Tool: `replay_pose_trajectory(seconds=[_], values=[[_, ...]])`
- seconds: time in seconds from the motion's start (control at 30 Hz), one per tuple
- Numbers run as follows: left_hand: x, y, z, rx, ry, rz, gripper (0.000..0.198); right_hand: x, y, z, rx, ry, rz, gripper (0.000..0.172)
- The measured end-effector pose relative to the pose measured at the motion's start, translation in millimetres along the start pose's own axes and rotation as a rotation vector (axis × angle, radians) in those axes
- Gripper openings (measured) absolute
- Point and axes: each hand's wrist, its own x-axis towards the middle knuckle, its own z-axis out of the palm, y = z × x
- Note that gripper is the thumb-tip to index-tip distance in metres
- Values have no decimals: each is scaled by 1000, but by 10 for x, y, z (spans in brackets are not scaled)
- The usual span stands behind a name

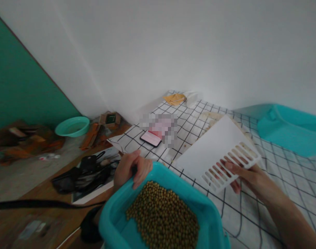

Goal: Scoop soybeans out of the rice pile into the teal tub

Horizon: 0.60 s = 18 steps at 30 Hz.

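Observation:
My left hand (133, 167) is closed over the far left rim of a teal plastic basin (209, 204). Inside the basin lies a heap of small round greenish-brown pellets (165, 218), perhaps beans; their kind I cannot tell. In my right hand (238, 173) is a thin white board (212, 148) with a row of long slots along its near edge. The thumb lies on top at the slotted end, and fingers show through the slots from beneath. The board is tilted above the table, to the right of the basin.
A phone (151, 138) lies on the checked tablecloth (189, 128). At the right stands another teal tub (289, 131); yellow cloth (174, 99) lies near the wall. On the left are a black bag (87, 173), a green basin (73, 127) and cardboard scraps (30, 141). A black cord (49, 204) crosses the lower left.

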Motion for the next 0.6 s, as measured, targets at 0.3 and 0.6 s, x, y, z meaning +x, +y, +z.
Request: replay_pose_trajectory(seconds=[0.3,0.6], values=[[32,109,-28,-9,-131,8,77,129,-57,201,-144,-17,-54,53],[-64,175,54,-38,-2,-42,72,79,-165,339,-155,-46,-15,58]])
